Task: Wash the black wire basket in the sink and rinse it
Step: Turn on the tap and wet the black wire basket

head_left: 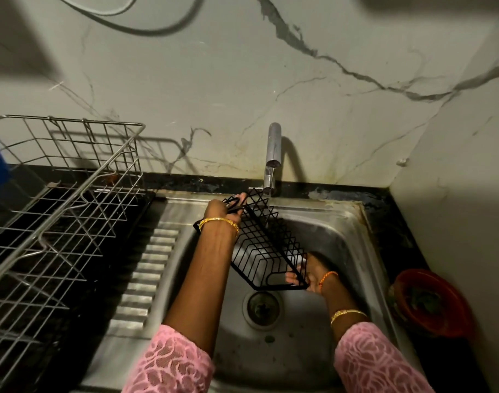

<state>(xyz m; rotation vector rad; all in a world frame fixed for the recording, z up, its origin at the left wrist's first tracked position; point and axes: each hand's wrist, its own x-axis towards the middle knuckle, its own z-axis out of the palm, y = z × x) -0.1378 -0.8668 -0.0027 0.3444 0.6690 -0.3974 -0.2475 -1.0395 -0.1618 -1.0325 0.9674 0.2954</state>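
Note:
The black wire basket (263, 245) hangs tilted over the steel sink (347, 239), its far end under the tap (272, 154). A thin stream of water falls from the tap onto the wires. My left hand (222, 207) grips the basket's far end near the sink's back rim. My right hand (307, 275) holds the near end, fingers curled round the bottom corner just above the drain (261, 307).
A large steel dish rack (58, 208) stands on the black counter at the left, beside the ribbed draining board (144, 276). A red bowl (432, 304) sits on the counter right of the sink. Marble wall rises behind, and another wall closes in at the right.

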